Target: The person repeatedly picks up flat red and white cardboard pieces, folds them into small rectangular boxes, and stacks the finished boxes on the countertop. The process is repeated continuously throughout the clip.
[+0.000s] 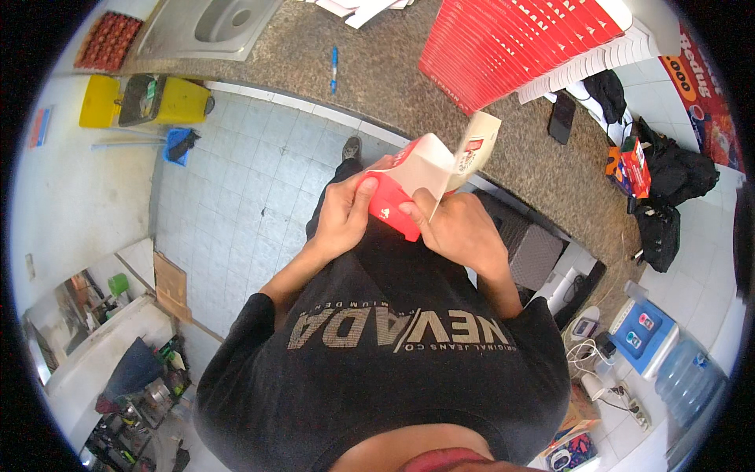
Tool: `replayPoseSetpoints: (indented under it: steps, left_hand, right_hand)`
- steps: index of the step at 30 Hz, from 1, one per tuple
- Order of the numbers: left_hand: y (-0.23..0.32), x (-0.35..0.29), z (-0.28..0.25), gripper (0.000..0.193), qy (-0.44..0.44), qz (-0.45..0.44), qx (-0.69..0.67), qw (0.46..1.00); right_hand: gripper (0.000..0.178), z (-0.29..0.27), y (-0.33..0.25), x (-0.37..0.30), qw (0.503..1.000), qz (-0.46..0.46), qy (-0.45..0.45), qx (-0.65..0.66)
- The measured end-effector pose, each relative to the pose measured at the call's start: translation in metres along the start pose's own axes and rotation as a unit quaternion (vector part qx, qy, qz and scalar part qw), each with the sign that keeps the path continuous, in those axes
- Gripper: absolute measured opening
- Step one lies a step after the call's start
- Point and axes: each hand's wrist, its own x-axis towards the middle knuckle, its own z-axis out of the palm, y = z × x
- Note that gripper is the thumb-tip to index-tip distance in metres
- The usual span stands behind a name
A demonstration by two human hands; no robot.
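Note:
A red and white cardboard food box [431, 161] is held in front of my chest, its white inside facing up and a cream printed flap [476, 149] standing up at its right. My left hand [344, 211] grips the red left side, thumb on top. With the thumb on the red front and the fingers at the box's right corner, my right hand [462, 228] is closed on it too. Its fingertips are partly hidden behind the cardboard. On the counter beyond, a large stack of flat red cartons [511, 51] lies fanned out.
The granite counter [299, 51] runs across the far side, with a blue pen [334, 71], a phone [561, 118] and a metal sink [224, 23]. Black bags [676, 161] lie at the right. A yellow bin [177, 101] stands at the left; a water dispenser [645, 326] is at the lower right.

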Motion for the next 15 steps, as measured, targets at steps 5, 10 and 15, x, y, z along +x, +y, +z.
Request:
replayPoseSetpoints:
  steps: [5, 10, 15]
  left_hand:
    - [-0.028, 0.014, -0.034, 0.092, 0.039, 0.087, -0.102, 0.99]
    - [-0.037, 0.043, -0.08, 0.143, -0.16, -0.033, -0.393, 0.905]
    - [-0.03, 0.047, -0.07, 0.138, -0.166, 0.004, -0.333, 0.928]
  right_hand:
    - [0.021, -0.021, 0.016, -0.006, 0.999, -0.044, 0.001, 0.002]
    - [0.012, -0.035, 0.02, -0.011, 0.989, -0.124, 0.027, 0.079]
    - [0.027, -0.029, 0.03, -0.011, 0.982, -0.095, 0.13, 0.099]
